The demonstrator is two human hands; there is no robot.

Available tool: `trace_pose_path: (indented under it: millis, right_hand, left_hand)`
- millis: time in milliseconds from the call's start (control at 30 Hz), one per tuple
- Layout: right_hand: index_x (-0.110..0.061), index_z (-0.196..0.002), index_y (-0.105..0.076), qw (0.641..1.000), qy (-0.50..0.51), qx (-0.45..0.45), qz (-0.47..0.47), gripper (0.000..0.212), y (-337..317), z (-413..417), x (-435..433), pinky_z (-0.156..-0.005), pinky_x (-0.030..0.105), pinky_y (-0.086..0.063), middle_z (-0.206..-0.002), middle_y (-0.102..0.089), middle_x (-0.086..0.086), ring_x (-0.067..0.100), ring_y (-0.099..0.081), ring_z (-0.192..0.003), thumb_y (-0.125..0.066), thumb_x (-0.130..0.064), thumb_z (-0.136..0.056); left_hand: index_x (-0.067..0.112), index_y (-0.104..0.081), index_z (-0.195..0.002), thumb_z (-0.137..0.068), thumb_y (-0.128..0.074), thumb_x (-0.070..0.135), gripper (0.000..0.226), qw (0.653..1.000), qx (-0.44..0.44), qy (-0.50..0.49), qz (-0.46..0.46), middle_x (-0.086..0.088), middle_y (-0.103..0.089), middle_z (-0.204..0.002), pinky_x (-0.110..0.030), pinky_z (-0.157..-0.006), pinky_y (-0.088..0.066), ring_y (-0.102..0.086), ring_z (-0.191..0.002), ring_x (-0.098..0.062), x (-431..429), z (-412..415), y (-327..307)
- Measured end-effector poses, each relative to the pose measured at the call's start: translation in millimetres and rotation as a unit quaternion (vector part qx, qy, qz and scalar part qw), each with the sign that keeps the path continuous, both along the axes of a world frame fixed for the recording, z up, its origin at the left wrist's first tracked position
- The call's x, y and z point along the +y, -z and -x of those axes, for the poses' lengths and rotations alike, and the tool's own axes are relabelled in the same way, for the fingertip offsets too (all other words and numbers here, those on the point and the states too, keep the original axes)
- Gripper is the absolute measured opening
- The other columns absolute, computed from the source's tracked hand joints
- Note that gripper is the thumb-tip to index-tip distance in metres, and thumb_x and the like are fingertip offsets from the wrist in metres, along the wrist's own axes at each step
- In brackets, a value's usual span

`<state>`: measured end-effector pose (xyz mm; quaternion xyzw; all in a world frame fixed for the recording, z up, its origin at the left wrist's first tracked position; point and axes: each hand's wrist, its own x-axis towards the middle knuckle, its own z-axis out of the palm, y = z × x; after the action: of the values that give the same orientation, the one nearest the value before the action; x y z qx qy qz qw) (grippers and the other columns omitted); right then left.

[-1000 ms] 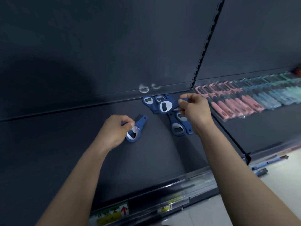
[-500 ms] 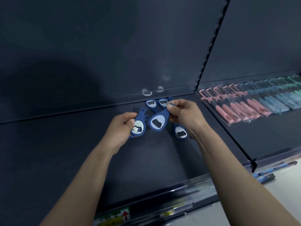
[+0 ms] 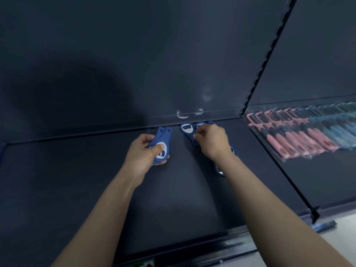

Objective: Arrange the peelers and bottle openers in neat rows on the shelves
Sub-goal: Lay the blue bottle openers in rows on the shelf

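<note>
Two shelf bays here, and the big dark shelf (image 3: 96, 189) in front is mostly bare. Over in the right bay the peelers (image 3: 300, 135) already sit in a tidy row, pink then blue, so that half looks done to me.

Bottle openers are the unfinished bit. The left hand (image 3: 142, 155) grips a small stack of blue openers (image 3: 160, 143), thumb pressed on the metal head. The stack's long axis runs near-to-far, handles pointing at the back wall, round heads toward the person. The right hand (image 3: 210, 141) is at the far edge of the shelf, fingers curled and pinching the handle of a loose opener (image 3: 185, 130), whose head points far-left with the handle trailing near-right. One hidden opener (image 3: 219, 170) peeks out under the right wrist.

My guess is they're gathering first, no opener row laid yet.
</note>
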<state>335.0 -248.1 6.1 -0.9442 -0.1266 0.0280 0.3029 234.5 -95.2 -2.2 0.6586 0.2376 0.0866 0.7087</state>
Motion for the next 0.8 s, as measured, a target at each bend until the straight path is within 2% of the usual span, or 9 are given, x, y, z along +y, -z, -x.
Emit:
trace_pose_path:
  millis: [100,200,267,367,433,500,567,667,800]
  right_hand:
    - [-0.006,-0.082,-0.053,0.994,-0.029,-0.017,0.108,0.021,7.2,0.3,9.3,-0.071,0.031,-0.035,-0.097,-0.056,0.014,0.031,-0.047,-0.103,-0.058,-0.024,-0.090]
    - [-0.002,-0.096,-0.058,0.985,-0.037,-0.055,0.161,0.009,9.5,1.7,16.5,-0.075,0.028,-0.034,-0.111,-0.056,0.014,0.030,-0.041,-0.111,-0.055,-0.008,-0.089]
    - [-0.004,-0.093,-0.058,0.982,-0.047,-0.066,0.168,0.015,9.0,4.7,18.2,-0.071,0.028,-0.032,-0.106,-0.057,0.015,0.030,-0.041,-0.111,-0.049,0.004,-0.085]
    - [-0.010,-0.084,-0.050,0.983,-0.083,-0.059,0.154,0.026,7.7,8.2,18.3,-0.068,0.029,-0.034,-0.089,-0.050,0.013,0.032,-0.043,-0.110,-0.043,0.014,-0.077]
    - [-0.009,-0.101,-0.061,0.984,-0.107,-0.049,0.132,0.040,7.5,7.0,17.7,-0.073,0.031,-0.043,-0.102,-0.054,0.014,0.033,-0.047,-0.112,-0.043,0.017,-0.076]
    - [-0.011,-0.117,-0.061,0.988,-0.105,-0.039,0.107,0.052,8.7,5.9,18.1,-0.085,0.035,-0.048,-0.119,-0.054,0.012,0.031,-0.049,-0.114,-0.043,0.017,-0.077]
    - [-0.008,-0.111,-0.062,0.994,-0.075,-0.048,0.064,0.041,10.9,8.4,20.3,-0.080,0.035,-0.048,-0.113,-0.052,0.007,0.031,-0.052,-0.107,-0.044,0.011,-0.081]
    - [-0.010,-0.111,-0.062,0.996,-0.047,-0.060,0.041,0.023,12.2,16.9,28.7,-0.074,0.031,-0.042,-0.110,-0.049,0.011,0.032,-0.051,-0.099,-0.050,-0.014,-0.092]
    - [-0.011,-0.109,-0.063,0.991,-0.093,-0.015,0.097,0.034,12.7,28.6,41.7,-0.091,0.036,-0.043,-0.116,-0.047,0.015,0.033,-0.044,-0.111,-0.051,-0.038,-0.093]
  left_hand:
    - [0.012,-0.054,-0.092,-0.087,-0.058,-0.001,0.015,1.000,-0.001,-0.012,-0.002,-0.014,-0.065,-0.099,-0.026,-0.055,-0.056,-0.069,-0.064,-0.022,4.2,-3.7,1.3]
    - [0.010,-0.054,-0.100,-0.086,-0.056,-0.002,0.018,0.999,-0.004,-0.028,0.018,-0.013,-0.063,-0.104,-0.026,-0.055,-0.056,-0.069,-0.068,-0.024,9.3,-7.0,3.1]
    - [0.008,-0.056,-0.105,-0.084,-0.055,-0.004,0.024,0.998,-0.008,-0.042,0.035,-0.012,-0.064,-0.103,-0.026,-0.056,-0.056,-0.068,-0.070,-0.025,14.6,-8.3,5.1]
    - [0.007,-0.062,-0.101,-0.082,-0.053,-0.005,0.025,0.997,-0.005,-0.066,0.043,-0.009,-0.067,-0.092,-0.030,-0.061,-0.056,-0.068,-0.067,-0.022,20.9,-10.2,7.1]
    - [0.007,-0.064,-0.097,-0.082,-0.051,-0.004,0.022,0.996,-0.009,-0.075,0.044,-0.008,-0.066,-0.085,-0.030,-0.061,-0.056,-0.068,-0.065,-0.021,23.0,-11.0,8.5]
    - [0.011,-0.064,-0.093,-0.082,-0.051,-0.003,0.022,0.996,-0.013,-0.075,0.043,-0.007,-0.066,-0.083,-0.030,-0.061,-0.056,-0.068,-0.065,-0.021,23.6,-11.2,9.2]
    - [0.015,-0.064,-0.088,-0.082,-0.052,-0.004,0.023,0.996,-0.020,-0.070,0.043,-0.006,-0.067,-0.082,-0.030,-0.060,-0.057,-0.068,-0.065,-0.021,23.4,-10.6,10.0]
    - [0.015,-0.064,-0.089,-0.082,-0.052,-0.004,0.023,0.996,-0.030,-0.073,0.037,-0.006,-0.067,-0.082,-0.031,-0.061,-0.057,-0.068,-0.062,-0.018,23.0,-10.3,10.8]
    - [0.015,-0.064,-0.091,-0.082,-0.053,-0.004,0.023,0.997,-0.032,-0.067,0.022,-0.006,-0.067,-0.086,-0.033,-0.064,-0.057,-0.068,-0.065,-0.019,22.7,-9.1,10.6]
